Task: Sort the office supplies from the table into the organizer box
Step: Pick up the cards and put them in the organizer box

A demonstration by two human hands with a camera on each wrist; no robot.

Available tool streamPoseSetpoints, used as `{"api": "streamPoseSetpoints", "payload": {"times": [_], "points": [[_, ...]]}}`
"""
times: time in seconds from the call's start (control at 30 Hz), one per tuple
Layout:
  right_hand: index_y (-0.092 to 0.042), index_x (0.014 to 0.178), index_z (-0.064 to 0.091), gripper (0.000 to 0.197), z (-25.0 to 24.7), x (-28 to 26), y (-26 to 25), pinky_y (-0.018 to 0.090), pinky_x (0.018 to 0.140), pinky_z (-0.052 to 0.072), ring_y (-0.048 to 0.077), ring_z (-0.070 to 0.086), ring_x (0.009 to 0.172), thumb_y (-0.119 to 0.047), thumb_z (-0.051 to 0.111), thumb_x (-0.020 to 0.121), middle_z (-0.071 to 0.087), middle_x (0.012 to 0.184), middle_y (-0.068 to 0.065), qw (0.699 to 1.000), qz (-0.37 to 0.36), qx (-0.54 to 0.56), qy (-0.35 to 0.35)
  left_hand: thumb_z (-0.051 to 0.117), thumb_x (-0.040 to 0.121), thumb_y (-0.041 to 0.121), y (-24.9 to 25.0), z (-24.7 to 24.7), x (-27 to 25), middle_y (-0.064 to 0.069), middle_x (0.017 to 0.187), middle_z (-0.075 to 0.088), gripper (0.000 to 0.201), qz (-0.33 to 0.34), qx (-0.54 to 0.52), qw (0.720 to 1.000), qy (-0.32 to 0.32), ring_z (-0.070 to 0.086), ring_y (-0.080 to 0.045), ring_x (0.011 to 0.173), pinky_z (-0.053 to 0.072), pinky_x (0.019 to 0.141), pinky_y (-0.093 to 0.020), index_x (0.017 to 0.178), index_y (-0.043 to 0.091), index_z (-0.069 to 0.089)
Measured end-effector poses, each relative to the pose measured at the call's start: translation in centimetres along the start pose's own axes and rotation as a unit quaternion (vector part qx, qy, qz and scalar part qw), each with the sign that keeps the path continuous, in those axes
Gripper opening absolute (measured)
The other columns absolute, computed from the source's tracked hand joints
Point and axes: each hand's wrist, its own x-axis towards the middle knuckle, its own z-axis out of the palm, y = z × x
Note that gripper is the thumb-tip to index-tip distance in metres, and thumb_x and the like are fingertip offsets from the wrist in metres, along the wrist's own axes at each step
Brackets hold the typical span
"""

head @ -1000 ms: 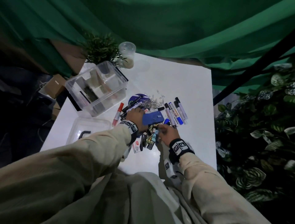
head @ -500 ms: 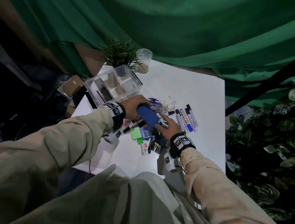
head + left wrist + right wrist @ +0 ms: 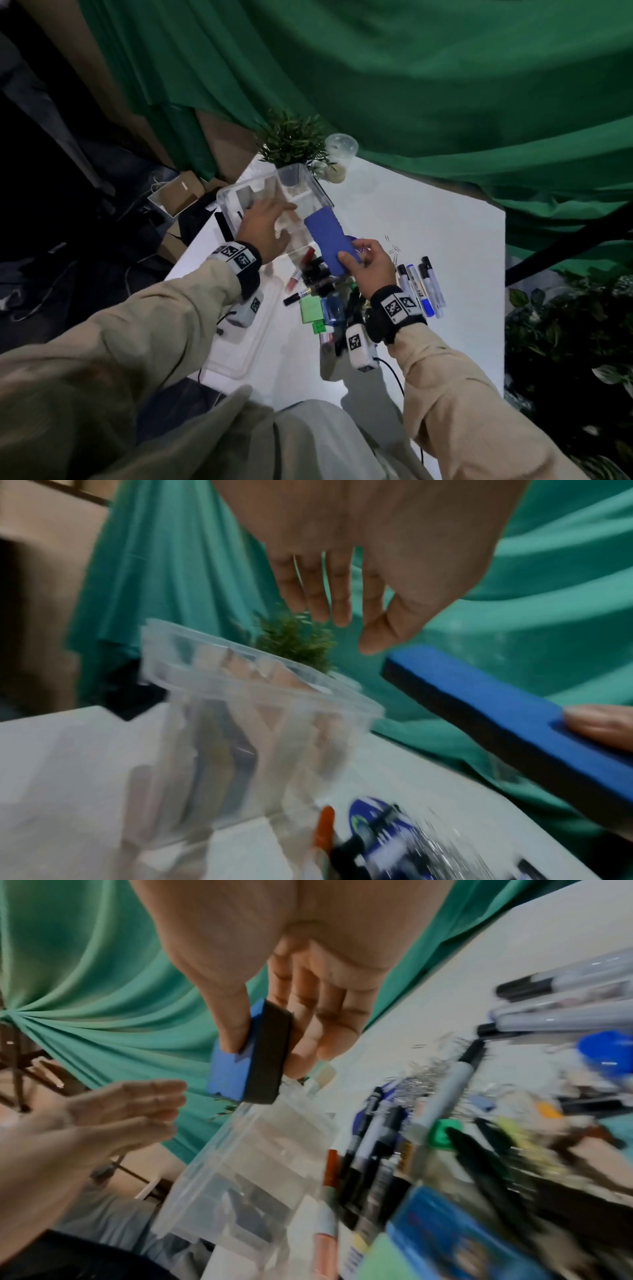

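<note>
Head view showed the green cloth (image 3: 411,85) filling the background, its folds cut off at the frame edges. Below it lay the white surface (image 3: 428,222), its near edge hidden behind the person's beige sleeves. The clear organizer box (image 3: 270,192) stood at the far left corner of the surface, just in front of a small potted plant (image 3: 291,144) and a plastic cup (image 3: 340,154); its dividers were visible, but the contents of the compartments were too dim to make out. A clear lid (image 3: 246,342) lay flat at the near left, partly covered by the left forearm. The blue eraser block (image 3: 327,236) was held in the air over the near right corner of the box, tilted, one end pinched by the right hand (image 3: 368,267) between thumb on the blue face and fingers on the dark underside, as the right wrist view confirmed (image 3: 246,1056). The left hand (image 3: 265,229) hovered over the box with fingers straight and loosely together, gripping nothing. Remaining supplies formed a heap under the right hand: markers (image 3: 419,287) side by side at the right, green sticky notes (image 3: 311,308), a red pen (image 3: 296,277), and scattered paper clips (image 3: 394,248). Items in the middle of the heap were blurred and could not be told apart.
</note>
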Motion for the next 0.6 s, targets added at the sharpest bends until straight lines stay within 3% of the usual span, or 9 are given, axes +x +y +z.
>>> {"api": "streamPoseSetpoints", "payload": {"times": [0.1, 0.17, 0.2, 0.3, 0.37, 0.5, 0.6], "points": [[-0.025, 0.107, 0.059, 0.031, 2.0, 1.4, -3.4, 0.026, 0.064, 0.049, 0.016, 0.059, 0.066, -0.033, 0.073, 0.080, 0.057, 0.074, 0.002, 0.999, -0.026, -0.027, -0.010, 0.056, 0.075, 0.025, -4.6, -2.1, 1.3, -0.013, 0.124, 0.057, 0.046, -0.137, 0.032, 0.988, 0.067, 0.049, -0.036, 0.116, 0.039, 0.100, -0.042, 0.121, 0.019, 0.059], [-0.027, 0.104, 0.061, 0.025, 3.8, 2.3, -5.8, 0.031, 0.061, 0.055, 0.021, 0.063, 0.064, -0.033, 0.071, 0.081, 0.061, 0.077, 0.003, 0.997, -0.051, -0.051, -0.032, 0.060, 0.082, 0.030, -8.1, -3.0, 1.9, -0.017, 0.131, 0.051, 0.049, -0.235, 0.034, 0.971, 0.022, 0.048, -0.037, 0.120, 0.040, 0.102, -0.044, 0.130, 0.017, 0.053], [-0.028, 0.102, 0.062, 0.023, 4.9, 2.8, -6.9, 0.034, 0.062, 0.056, 0.024, 0.063, 0.064, -0.031, 0.070, 0.080, 0.062, 0.077, 0.003, 0.995, -0.060, -0.069, -0.039, 0.060, 0.084, 0.033, -9.7, -3.2, 2.0, -0.018, 0.135, 0.048, 0.054, -0.251, 0.022, 0.968, -0.017, 0.048, -0.037, 0.123, 0.040, 0.104, -0.043, 0.134, 0.015, 0.050], [-0.023, 0.102, 0.067, 0.024, 8.4, 4.0, -9.9, 0.029, 0.073, 0.053, 0.021, 0.059, 0.072, -0.021, 0.066, 0.078, 0.062, 0.075, 0.002, 0.986, -0.074, -0.138, -0.051, 0.061, 0.087, 0.035, -11.7, -3.5, 1.5, -0.019, 0.143, 0.042, 0.066, -0.223, -0.004, 0.969, -0.102, 0.051, -0.035, 0.122, 0.041, 0.105, -0.039, 0.143, 0.009, 0.039], [-0.022, 0.102, 0.068, 0.026, 10.8, 4.8, -11.4, 0.030, 0.075, 0.054, 0.025, 0.063, 0.078, -0.020, 0.064, 0.076, 0.067, 0.079, 0.006, 0.981, -0.077, -0.169, -0.064, 0.064, 0.088, 0.028, -12.3, -3.7, 1.3, -0.019, 0.145, 0.037, 0.069, -0.210, -0.009, 0.971, -0.115, 0.057, -0.034, 0.114, 0.043, 0.103, -0.037, 0.146, 0.009, 0.032], [-0.022, 0.112, 0.066, 0.031, 15.6, 6.0, -13.5, 0.034, 0.084, 0.052, 0.029, 0.064, 0.098, -0.025, 0.063, 0.081, 0.069, 0.106, 0.012, 0.947, -0.111, -0.285, -0.094, 0.067, 0.086, 0.034, -14.6, -4.2, 0.9, -0.016, 0.141, 0.037, 0.075, -0.190, -0.034, 0.975, -0.112, 0.061, -0.032, 0.105, 0.047, 0.096, -0.035, 0.147, 0.011, 0.030], [-0.020, 0.113, 0.066, 0.028, 16.2, 6.6, -13.4, 0.035, 0.084, 0.050, 0.032, 0.061, 0.102, -0.025, 0.060, 0.087, 0.066, 0.112, 0.015, 0.918, -0.130, -0.361, -0.101, 0.067, 0.085, 0.040, -14.3, -3.9, 0.7, -0.011, 0.142, 0.036, 0.077, -0.164, -0.056, 0.977, -0.121, 0.061, -0.028, 0.104, 0.047, 0.098, -0.037, 0.147, 0.014, 0.031]]}}
